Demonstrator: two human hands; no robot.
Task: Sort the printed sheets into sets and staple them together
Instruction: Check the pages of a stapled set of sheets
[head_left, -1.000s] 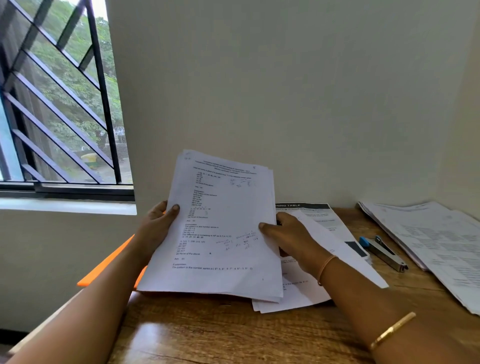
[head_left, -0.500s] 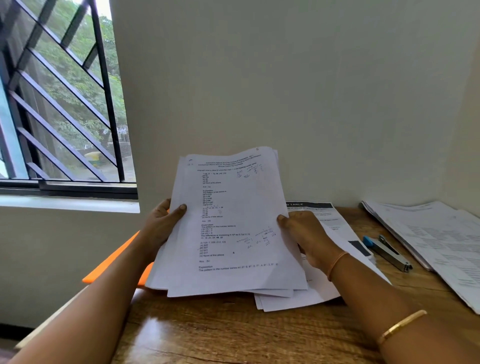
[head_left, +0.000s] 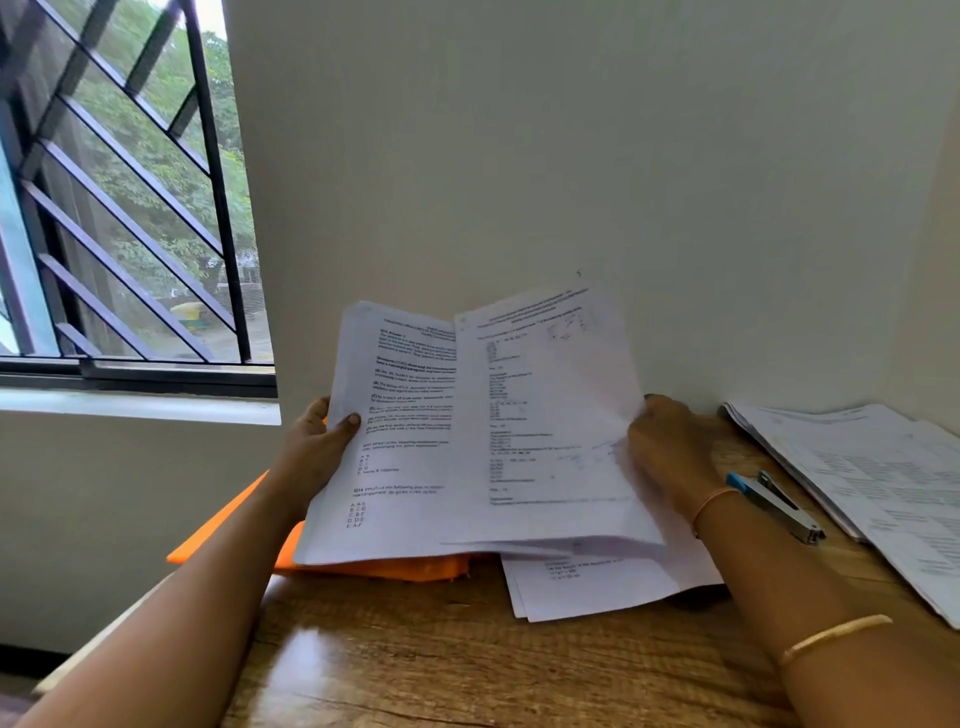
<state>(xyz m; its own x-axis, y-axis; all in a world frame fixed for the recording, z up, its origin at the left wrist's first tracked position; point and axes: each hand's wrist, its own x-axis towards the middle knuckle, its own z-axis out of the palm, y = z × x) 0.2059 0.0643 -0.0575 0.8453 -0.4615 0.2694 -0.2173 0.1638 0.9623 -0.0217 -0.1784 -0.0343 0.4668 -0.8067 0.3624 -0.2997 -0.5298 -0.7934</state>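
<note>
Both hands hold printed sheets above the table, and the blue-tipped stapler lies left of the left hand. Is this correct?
Not quite: the head view shows the stapler lying right of the right hand, beside its wrist. That hand and the left hand both hold printed sheets above the table.

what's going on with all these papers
A person is sorting sheets at a desk. The left hand grips a stack; the right hand holds the top sheet, fanned off to the right. The stapler lies unused by the right wrist, with another pile beyond it.
</note>
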